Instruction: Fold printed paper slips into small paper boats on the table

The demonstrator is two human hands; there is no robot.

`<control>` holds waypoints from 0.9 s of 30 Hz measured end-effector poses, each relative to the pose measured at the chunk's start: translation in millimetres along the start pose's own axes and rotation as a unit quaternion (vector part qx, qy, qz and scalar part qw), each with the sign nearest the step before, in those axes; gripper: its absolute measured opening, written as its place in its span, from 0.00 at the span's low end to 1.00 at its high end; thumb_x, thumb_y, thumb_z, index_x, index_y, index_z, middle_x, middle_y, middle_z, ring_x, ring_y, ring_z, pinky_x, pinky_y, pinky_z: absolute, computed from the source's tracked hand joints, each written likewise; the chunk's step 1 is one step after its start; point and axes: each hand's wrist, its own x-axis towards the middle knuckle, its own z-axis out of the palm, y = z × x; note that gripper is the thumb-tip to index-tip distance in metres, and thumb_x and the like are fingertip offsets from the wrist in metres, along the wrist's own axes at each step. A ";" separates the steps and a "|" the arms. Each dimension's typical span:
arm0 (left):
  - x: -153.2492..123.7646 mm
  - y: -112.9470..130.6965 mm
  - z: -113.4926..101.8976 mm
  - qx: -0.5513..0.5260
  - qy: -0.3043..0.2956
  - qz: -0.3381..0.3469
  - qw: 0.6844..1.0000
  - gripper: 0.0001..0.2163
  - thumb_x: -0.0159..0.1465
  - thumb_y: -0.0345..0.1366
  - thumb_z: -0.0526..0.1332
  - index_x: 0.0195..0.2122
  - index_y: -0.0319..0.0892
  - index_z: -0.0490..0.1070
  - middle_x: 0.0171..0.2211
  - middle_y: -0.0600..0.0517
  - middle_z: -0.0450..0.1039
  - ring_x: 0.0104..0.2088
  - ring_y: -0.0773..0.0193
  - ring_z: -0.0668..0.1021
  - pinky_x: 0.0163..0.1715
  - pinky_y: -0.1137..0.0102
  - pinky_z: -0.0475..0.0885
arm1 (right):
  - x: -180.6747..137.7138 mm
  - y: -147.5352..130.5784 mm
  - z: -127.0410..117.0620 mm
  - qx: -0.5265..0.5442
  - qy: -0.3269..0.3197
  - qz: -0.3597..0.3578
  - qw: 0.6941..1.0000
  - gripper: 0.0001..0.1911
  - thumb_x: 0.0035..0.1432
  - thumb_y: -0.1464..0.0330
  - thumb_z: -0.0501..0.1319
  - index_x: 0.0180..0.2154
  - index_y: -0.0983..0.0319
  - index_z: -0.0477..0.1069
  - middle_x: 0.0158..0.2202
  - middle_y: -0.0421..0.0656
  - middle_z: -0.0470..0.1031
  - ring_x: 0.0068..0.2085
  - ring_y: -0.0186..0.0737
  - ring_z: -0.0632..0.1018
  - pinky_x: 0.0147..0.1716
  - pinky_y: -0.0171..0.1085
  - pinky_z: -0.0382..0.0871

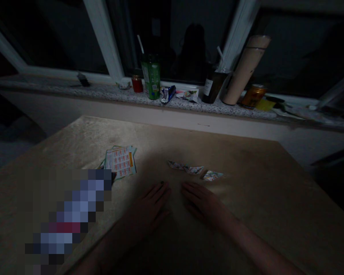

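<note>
Three folded papers (193, 170) lie in a slanting row at the middle of the frame, just beyond the fingertips. The two on the left meet at their ends; whether they are joined, I cannot tell. The right-hand one sits slightly apart. They should be very light, crisp along the creases and easily crushed or flicked askew; a soft pinch on a pointed end or folded edge looks the safest hold.

The left hand (154, 202) and right hand (202, 198) appear to rest palm down on the desk (255, 198), fingers extended and lying close together, each holding nothing. A narrow gap separates them at the centre.

At centre left lies a stack of cards (120, 162), likely thin, flat and apt to slide, best lifted by an overhanging corner. A pixelated object (77, 210) at lower left cannot be made out.

The desk's far edge runs along the wall (166, 119), below the crowded sill (186, 108). Sideways room looks widest to the right, up to the slanting edge.
</note>
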 end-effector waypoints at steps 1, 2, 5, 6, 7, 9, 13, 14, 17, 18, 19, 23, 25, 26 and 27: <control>-1.4 -0.6 -0.6 -0.001 0.004 -0.006 1.000 0.23 0.66 0.41 0.53 0.61 0.43 0.56 0.61 0.47 0.57 0.60 0.56 0.61 0.57 0.61 0.60 | 0.5 0.6 0.9 0.001 -0.011 -0.001 1.000 0.22 0.61 0.68 0.55 0.57 0.60 0.63 0.58 0.47 0.65 0.58 0.47 0.66 0.55 0.49 0.64; -2.8 -1.2 -1.3 -0.002 0.008 -0.013 1.000 0.23 0.66 0.41 0.53 0.61 0.43 0.57 0.61 0.47 0.58 0.60 0.56 0.62 0.57 0.61 0.61 | 1.3 0.9 1.8 0.000 -0.023 -0.003 1.000 0.23 0.61 0.68 0.55 0.58 0.60 0.62 0.59 0.47 0.63 0.59 0.47 0.64 0.56 0.49 0.63; -7.4 -2.1 -3.1 0.001 0.005 -0.037 0.999 0.22 0.66 0.41 0.53 0.60 0.41 0.58 0.61 0.46 0.58 0.60 0.55 0.62 0.56 0.61 0.61 | 7.3 -2.4 3.7 -0.008 -0.065 -0.014 0.998 0.25 0.61 0.67 0.54 0.60 0.62 0.58 0.61 0.48 0.59 0.62 0.47 0.60 0.59 0.50 0.57; -9.2 -2.0 -3.3 0.003 0.000 -0.047 0.999 0.22 0.66 0.41 0.52 0.60 0.40 0.58 0.61 0.45 0.58 0.60 0.55 0.62 0.56 0.60 0.61 | 10.5 -4.7 4.1 -0.009 -0.078 -0.018 0.997 0.25 0.62 0.67 0.54 0.60 0.63 0.58 0.62 0.48 0.58 0.62 0.47 0.59 0.60 0.50 0.56; -11.4 -1.8 -3.4 0.006 -0.004 -0.056 0.998 0.22 0.66 0.41 0.52 0.60 0.40 0.58 0.61 0.45 0.57 0.60 0.55 0.63 0.56 0.60 0.61 | 14.2 -7.4 4.4 -0.008 -0.088 -0.021 0.996 0.25 0.62 0.66 0.53 0.60 0.63 0.57 0.62 0.48 0.57 0.62 0.47 0.58 0.60 0.50 0.55; -16.3 -1.0 -2.6 0.011 -0.004 -0.073 0.997 0.23 0.66 0.41 0.52 0.61 0.40 0.57 0.62 0.44 0.57 0.60 0.54 0.62 0.56 0.59 0.61 | 22.3 -13.0 5.4 0.000 -0.100 -0.026 0.995 0.25 0.62 0.66 0.53 0.60 0.63 0.57 0.62 0.48 0.57 0.63 0.46 0.58 0.61 0.50 0.54; -27.3 -0.3 -0.9 0.011 0.006 -0.101 0.995 0.24 0.66 0.41 0.52 0.62 0.40 0.54 0.62 0.45 0.55 0.61 0.54 0.61 0.56 0.60 0.61 | 37.8 -19.5 10.7 0.018 -0.110 -0.041 0.993 0.25 0.63 0.66 0.52 0.61 0.62 0.55 0.62 0.48 0.57 0.63 0.45 0.57 0.61 0.50 0.53; -29.7 -0.6 -1.0 0.013 0.009 -0.108 0.994 0.24 0.66 0.41 0.52 0.62 0.40 0.54 0.62 0.45 0.55 0.61 0.54 0.60 0.56 0.60 0.61 | 41.2 -20.0 12.5 0.022 -0.112 -0.046 0.992 0.25 0.63 0.66 0.52 0.61 0.62 0.55 0.62 0.48 0.57 0.63 0.45 0.58 0.61 0.50 0.53; -34.6 -1.8 -2.4 0.022 0.013 -0.136 0.990 0.24 0.66 0.41 0.53 0.61 0.40 0.56 0.62 0.44 0.55 0.61 0.53 0.60 0.56 0.59 0.61 | 51.4 -21.1 17.7 0.034 -0.108 -0.060 0.992 0.26 0.63 0.66 0.53 0.61 0.62 0.54 0.62 0.48 0.57 0.63 0.45 0.57 0.61 0.50 0.52; -35.5 -2.2 -3.0 0.025 0.015 -0.146 0.989 0.24 0.66 0.41 0.52 0.61 0.39 0.56 0.62 0.44 0.55 0.61 0.53 0.60 0.56 0.59 0.61 | 55.1 -21.7 19.2 0.037 -0.108 -0.064 0.991 0.26 0.63 0.66 0.53 0.61 0.62 0.54 0.62 0.49 0.57 0.63 0.45 0.57 0.61 0.50 0.52; -36.2 -2.5 -3.6 0.028 0.018 -0.154 0.988 0.24 0.66 0.41 0.52 0.61 0.38 0.57 0.62 0.43 0.56 0.60 0.53 0.61 0.56 0.58 0.61 | 59.0 -22.5 20.6 0.040 -0.108 -0.068 0.991 0.26 0.63 0.67 0.53 0.61 0.62 0.54 0.62 0.49 0.57 0.63 0.45 0.57 0.61 0.50 0.52; -37.5 -2.4 -5.3 0.033 0.017 -0.191 0.981 0.24 0.66 0.43 0.51 0.61 0.37 0.57 0.62 0.42 0.56 0.60 0.51 0.62 0.55 0.57 0.62 | 76.9 -26.0 26.1 0.041 -0.116 -0.081 0.989 0.24 0.64 0.67 0.52 0.60 0.64 0.56 0.62 0.50 0.57 0.63 0.44 0.57 0.61 0.50 0.51; -38.2 -2.2 -5.6 0.036 0.015 -0.206 0.978 0.24 0.66 0.43 0.51 0.61 0.37 0.57 0.62 0.43 0.56 0.60 0.51 0.61 0.55 0.57 0.62 | 86.3 -27.0 29.5 0.042 -0.119 -0.090 0.988 0.23 0.64 0.67 0.51 0.60 0.64 0.57 0.62 0.50 0.57 0.63 0.43 0.57 0.61 0.50 0.51; -38.7 -2.2 -5.4 0.038 0.016 -0.212 0.976 0.24 0.66 0.43 0.51 0.61 0.36 0.57 0.62 0.42 0.56 0.60 0.51 0.61 0.55 0.57 0.62 | 90.9 -27.3 31.5 0.042 -0.123 -0.094 0.987 0.23 0.64 0.67 0.51 0.60 0.65 0.57 0.62 0.50 0.57 0.63 0.43 0.57 0.61 0.49 0.51; -39.2 -2.4 -5.1 0.040 0.017 -0.217 0.975 0.24 0.66 0.43 0.50 0.61 0.36 0.57 0.62 0.41 0.56 0.60 0.50 0.61 0.55 0.57 0.62 | 95.2 -27.4 33.5 0.041 -0.126 -0.098 0.986 0.23 0.64 0.67 0.51 0.60 0.65 0.57 0.62 0.51 0.57 0.63 0.43 0.56 0.62 0.49 0.50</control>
